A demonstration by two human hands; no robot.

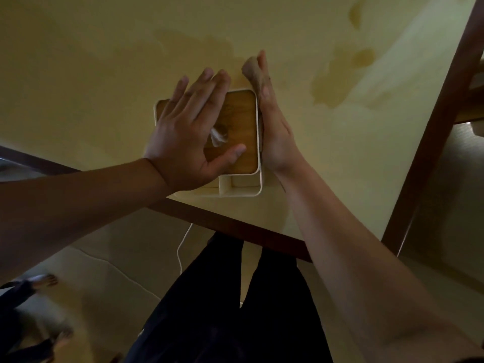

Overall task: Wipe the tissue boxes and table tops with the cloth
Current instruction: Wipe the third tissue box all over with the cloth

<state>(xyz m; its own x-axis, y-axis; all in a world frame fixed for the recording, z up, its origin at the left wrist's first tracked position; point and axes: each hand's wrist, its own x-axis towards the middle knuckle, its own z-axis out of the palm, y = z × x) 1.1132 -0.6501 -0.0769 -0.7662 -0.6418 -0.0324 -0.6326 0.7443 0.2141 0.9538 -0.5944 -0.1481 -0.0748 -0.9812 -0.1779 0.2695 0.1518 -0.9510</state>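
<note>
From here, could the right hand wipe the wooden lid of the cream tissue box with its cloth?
Probably not yet. The right hand presses the brownish cloth against the side of the cream tissue box, while the left hand lies flat across the wooden lid, covering most of it.

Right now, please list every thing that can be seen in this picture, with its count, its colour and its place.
tissue box: one, cream with a brown wooden lid, near the table's front edge
tissue: one, white, sticking out of the lid
cloth: one, greyish brown, beside the box's far right corner
table: one, yellowish top with damp patches, dark brown edge
cable: one, white, hanging below the table
left hand: flat on the lid
right hand: against the box's right side, holding the cloth
</note>
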